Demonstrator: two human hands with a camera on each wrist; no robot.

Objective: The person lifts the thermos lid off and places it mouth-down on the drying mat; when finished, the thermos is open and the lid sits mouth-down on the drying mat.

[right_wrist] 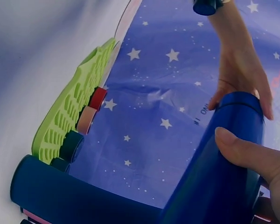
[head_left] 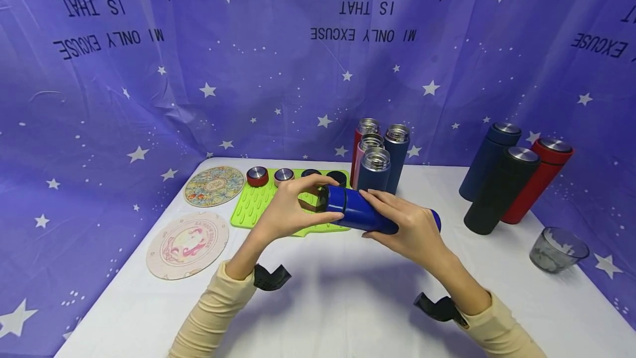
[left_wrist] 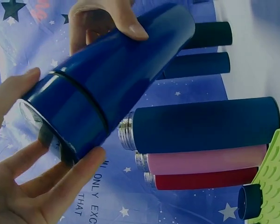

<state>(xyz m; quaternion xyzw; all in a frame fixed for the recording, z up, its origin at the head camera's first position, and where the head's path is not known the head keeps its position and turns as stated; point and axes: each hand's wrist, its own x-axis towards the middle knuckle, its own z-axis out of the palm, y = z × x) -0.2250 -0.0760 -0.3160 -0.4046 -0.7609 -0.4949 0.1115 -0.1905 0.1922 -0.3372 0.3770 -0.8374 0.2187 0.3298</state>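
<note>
Here's my right hand (head_left: pixel 412 228) gripping the blue bottle (head_left: pixel 361 211) by the right end of the green mat (head_left: pixel 248 209), my left hand (head_left: pixel 285 211) pinching its cap (head_left: pixel 336 200). Looks like cap-turning; next calls for firm counter-grip. Right of the mat, open bottles (head_left: pixel 375 175).

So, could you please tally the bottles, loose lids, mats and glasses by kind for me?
Held bottle: 1
Standing bottles: 7
Loose lids: 4
Mats: 3
Glass: 1
Total: 16
</note>
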